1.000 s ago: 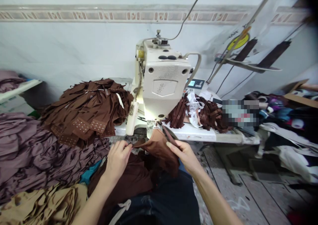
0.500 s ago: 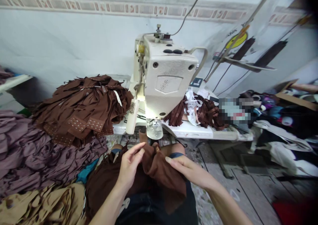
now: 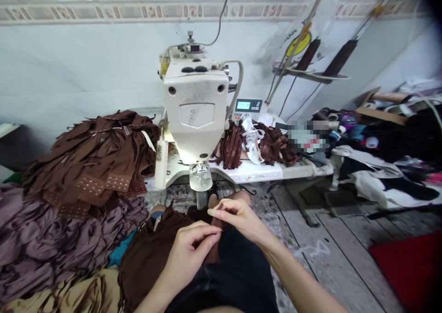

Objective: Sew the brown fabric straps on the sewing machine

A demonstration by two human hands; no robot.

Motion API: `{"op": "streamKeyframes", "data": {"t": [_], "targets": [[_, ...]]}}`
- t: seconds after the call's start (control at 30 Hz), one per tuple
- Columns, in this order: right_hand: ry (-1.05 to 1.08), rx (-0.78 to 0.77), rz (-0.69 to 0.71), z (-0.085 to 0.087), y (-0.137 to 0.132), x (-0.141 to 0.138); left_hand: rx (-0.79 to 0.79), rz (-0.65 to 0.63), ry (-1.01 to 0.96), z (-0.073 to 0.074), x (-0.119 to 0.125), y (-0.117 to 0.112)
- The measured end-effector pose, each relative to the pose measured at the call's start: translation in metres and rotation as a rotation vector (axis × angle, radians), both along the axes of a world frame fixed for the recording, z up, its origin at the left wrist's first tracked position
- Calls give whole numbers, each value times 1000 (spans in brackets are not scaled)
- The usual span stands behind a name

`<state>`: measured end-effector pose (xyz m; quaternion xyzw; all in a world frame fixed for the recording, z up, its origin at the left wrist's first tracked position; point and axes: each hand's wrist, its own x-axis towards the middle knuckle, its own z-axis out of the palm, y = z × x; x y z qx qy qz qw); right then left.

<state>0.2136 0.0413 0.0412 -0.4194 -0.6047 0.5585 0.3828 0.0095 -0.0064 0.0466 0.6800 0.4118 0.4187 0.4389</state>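
Note:
Close together over my lap, both hands pinch a small piece of brown fabric (image 3: 214, 252). My left hand (image 3: 193, 251) is closed, thumb against forefinger, with the cloth hanging below its fingertips. My right hand (image 3: 238, 216) is closed just above and to the right, its fingertips on the upper end of the piece. More brown cloth (image 3: 152, 253) lies across my left thigh. In front of my hands stands a white sewing machine (image 3: 196, 106), its presser area behind a clear guard (image 3: 200, 178).
A heap of brown garment pieces with metal eyelets (image 3: 93, 161) lies left of the machine. Mauve fabric (image 3: 62, 248) and tan fabric (image 3: 79, 294) are piled lower left. Brown strips (image 3: 231, 142) rest on the table (image 3: 258, 174). Thread cones (image 3: 340, 57) stand right.
My hands have come together, and the brown piece hangs bunched between them instead of spread out. The view has turned right, showing the machine farther left and its lit control panel.

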Motion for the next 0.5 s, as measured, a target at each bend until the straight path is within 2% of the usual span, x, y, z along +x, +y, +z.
{"op": "streamKeyframes", "data": {"t": [0.13,0.2,0.33,0.4,0.5], "targets": [[-45,135,-34,21,6,2,53,94,51,14,-4,7],[-69,222,-96,31,13,-1,203,166,103,22,-4,12],[-137,438,-280,41,33,-13,639,366,339,34,-2,26],[-192,534,-314,40,43,-19,829,358,490,35,-3,35],[-194,563,-329,36,53,-25,997,231,653,35,-8,48]]}}
